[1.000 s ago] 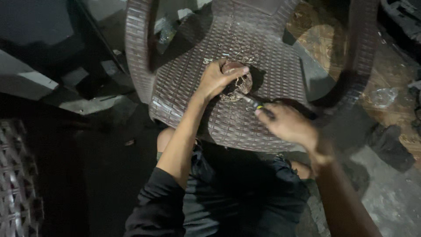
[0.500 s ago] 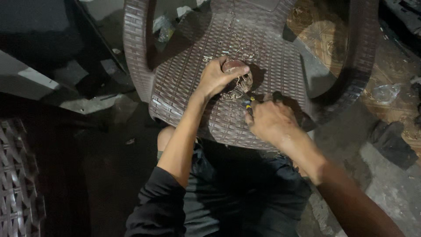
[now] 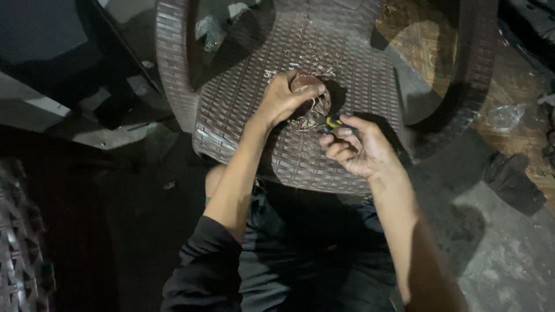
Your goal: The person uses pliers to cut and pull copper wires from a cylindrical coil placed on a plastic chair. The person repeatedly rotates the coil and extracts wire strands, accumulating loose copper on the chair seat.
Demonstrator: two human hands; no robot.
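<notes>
Right hand point(image 3: 357, 151) fist-closed on a yellow-black tool handle point(image 3: 333, 122), tip aimed at the round brown piece point(image 3: 309, 86). Left hand point(image 3: 284, 97) clamps that piece from above, on the woven chair seat point(image 3: 358, 69). Pale shavings point(image 3: 315, 108) between them. Dark rag point(image 3: 513, 182) far right.

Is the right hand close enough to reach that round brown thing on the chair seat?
Probably yes. The right hand grips a yellow-and-black tool handle right beside the round brown thing, with nothing between them. The left hand already covers much of it, though, leaving only its right side free.
</notes>
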